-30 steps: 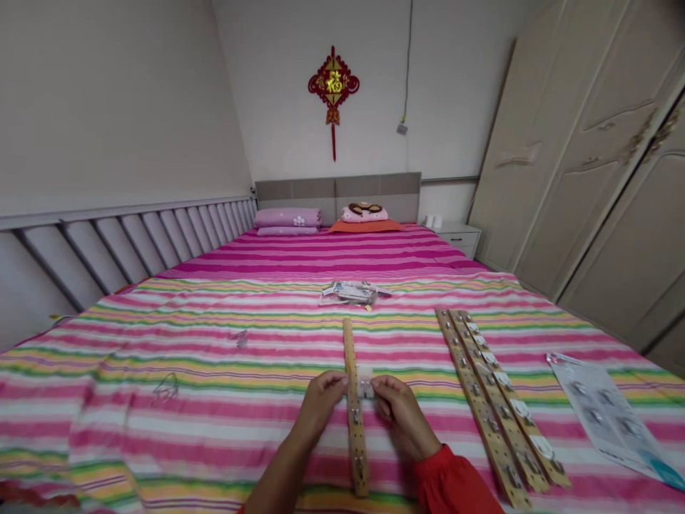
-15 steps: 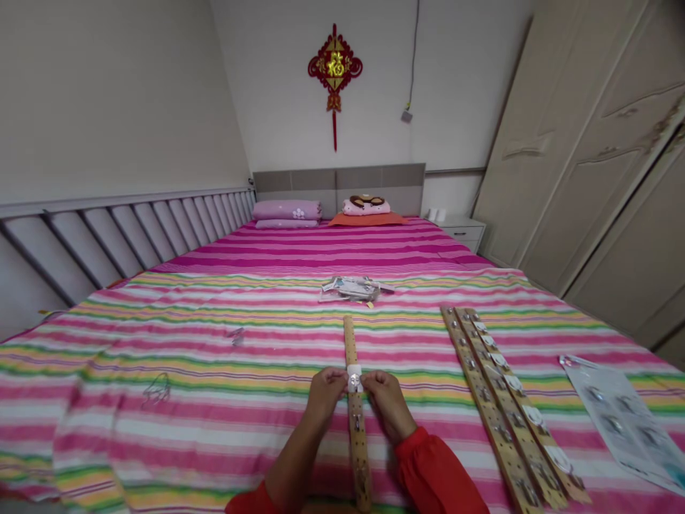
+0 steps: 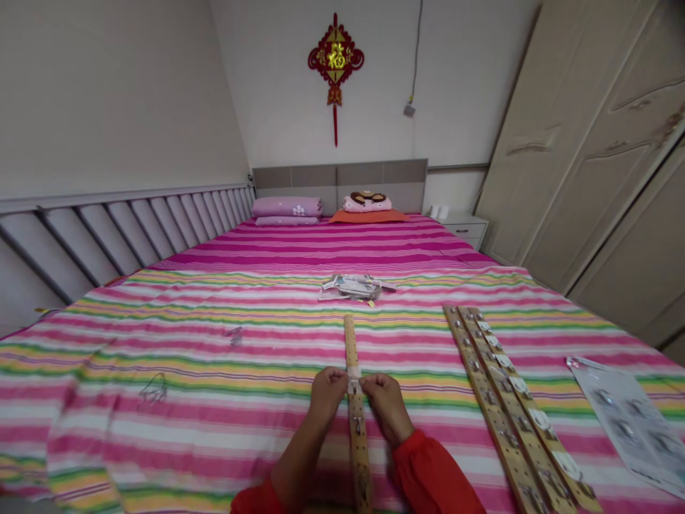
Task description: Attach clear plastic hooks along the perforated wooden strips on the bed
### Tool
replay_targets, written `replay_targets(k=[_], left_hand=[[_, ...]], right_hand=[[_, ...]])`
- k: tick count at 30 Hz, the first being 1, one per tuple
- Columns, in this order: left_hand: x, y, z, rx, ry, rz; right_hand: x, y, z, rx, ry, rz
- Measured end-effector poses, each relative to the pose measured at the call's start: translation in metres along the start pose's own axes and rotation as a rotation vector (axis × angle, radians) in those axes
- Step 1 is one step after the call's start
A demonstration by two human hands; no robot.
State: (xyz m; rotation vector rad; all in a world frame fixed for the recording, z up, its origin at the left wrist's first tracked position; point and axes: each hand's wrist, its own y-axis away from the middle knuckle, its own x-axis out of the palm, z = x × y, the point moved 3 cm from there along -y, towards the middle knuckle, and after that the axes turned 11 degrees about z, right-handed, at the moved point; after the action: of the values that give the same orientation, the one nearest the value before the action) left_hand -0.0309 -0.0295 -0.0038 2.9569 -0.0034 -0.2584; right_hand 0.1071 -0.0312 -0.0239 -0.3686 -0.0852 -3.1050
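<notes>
You are kneeling or standing at the foot of a bed covered in a pink striped sheet, and both of your hands are meeting over a long wooden strip that is lying lengthwise in front of you. Your left hand is closing its grip on the left edge of a small clear piece. Your right hand is pinching the right edge of that piece in the same way. The piece is sitting right on top of the strip, about halfway along it, between your fingertips. Red sleeves are covering both forearms.

To your right, two more wooden strips are lying side by side, touching, with rows of small fittings along them. A printed sheet is resting further right, apart from them. Beyond the strip you are working on, a small heap of packets is lying near the middle of the bed. Pillows are sitting at the headboard, under a red wall ornament.
</notes>
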Motion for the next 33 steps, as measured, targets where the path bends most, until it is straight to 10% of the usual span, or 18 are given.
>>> replay_targets(k=[33], left_hand=[[-0.014,0.005,0.008,-0.048,0.138,0.078]], right_hand=[[-0.002,0.009,0.0,0.013,-0.002,0.052]])
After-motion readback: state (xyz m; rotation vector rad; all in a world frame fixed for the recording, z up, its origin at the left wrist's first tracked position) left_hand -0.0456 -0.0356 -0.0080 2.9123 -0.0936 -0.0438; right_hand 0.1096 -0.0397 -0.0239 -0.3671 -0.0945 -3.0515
